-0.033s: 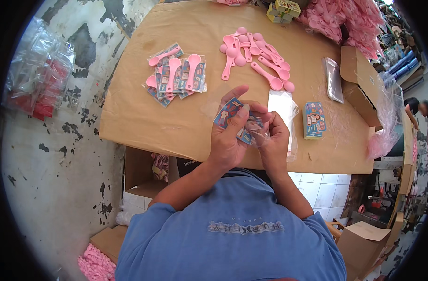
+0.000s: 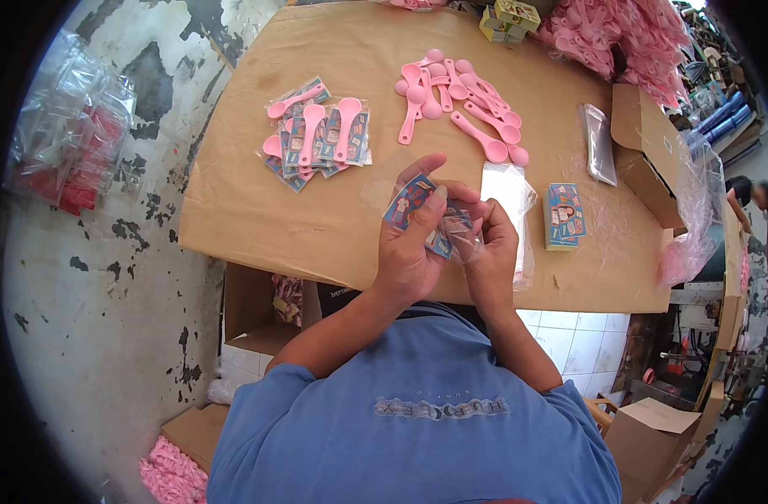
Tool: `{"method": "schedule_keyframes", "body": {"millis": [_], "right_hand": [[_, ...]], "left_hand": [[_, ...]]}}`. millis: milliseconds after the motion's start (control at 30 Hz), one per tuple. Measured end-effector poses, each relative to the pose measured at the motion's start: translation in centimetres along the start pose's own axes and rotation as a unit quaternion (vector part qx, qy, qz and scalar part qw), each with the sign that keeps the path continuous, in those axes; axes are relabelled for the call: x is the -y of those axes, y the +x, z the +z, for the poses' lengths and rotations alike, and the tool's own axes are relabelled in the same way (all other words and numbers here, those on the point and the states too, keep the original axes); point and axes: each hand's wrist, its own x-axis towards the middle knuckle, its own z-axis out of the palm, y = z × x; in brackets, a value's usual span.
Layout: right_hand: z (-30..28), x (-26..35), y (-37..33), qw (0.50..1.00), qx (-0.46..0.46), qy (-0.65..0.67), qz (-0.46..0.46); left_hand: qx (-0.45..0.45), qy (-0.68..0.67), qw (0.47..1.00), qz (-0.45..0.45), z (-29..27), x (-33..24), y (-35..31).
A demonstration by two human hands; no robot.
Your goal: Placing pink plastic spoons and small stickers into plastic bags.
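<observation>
Close to the table's near edge, my left hand (image 2: 412, 256) pinches a blue printed card (image 2: 407, 203) under its thumb. A clear plastic bag (image 2: 466, 242) surrounds the card's lower part, and my right hand (image 2: 493, 256) grips that bag's edge with bent fingers. Left of my hands lies a pile of bagged cards (image 2: 359, 147) with pink measuring spoons (image 2: 311, 134) on top. Loose pink spoons (image 2: 413, 101) are heaped beyond my hands. Flat clear bags (image 2: 506, 183) lie beside my right hand, and a stack of blue cards (image 2: 563, 214) stands farther right.
Brown paper covers the table (image 2: 275, 218). At its right edge are a clear plastic packet (image 2: 600, 144) and an open cardboard box (image 2: 644, 143). A big heap of pink pieces (image 2: 611, 34) and small yellow boxes (image 2: 514, 15) sit at the far right. Plastic bags (image 2: 73, 126) hang at left.
</observation>
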Motion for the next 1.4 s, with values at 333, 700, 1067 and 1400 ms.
{"method": "schedule_keyframes", "body": {"millis": [333, 700, 1067, 1400], "right_hand": [[0.3, 0.5, 0.6, 0.996, 0.054, 0.056, 0.045], [-0.4, 2.4, 0.6, 0.897, 0.026, -0.287, -0.335], [-5.6, 11.7, 4.1, 0.956, 0.225, -0.121, -0.142], [-8.3, 9.8, 19.4, 0.901, 0.146, -0.388, -0.125]], "left_hand": [[-0.023, 0.000, 1.000, 0.017, -0.5, -0.3, 0.4], [-0.127, 0.020, 0.991, -0.037, -1.1, -1.3, 0.5], [-0.203, -0.063, 0.975, 0.060, -5.4, -6.7, 0.1], [-0.209, -0.028, 0.977, 0.037, -5.1, -6.0, -1.6]]}}
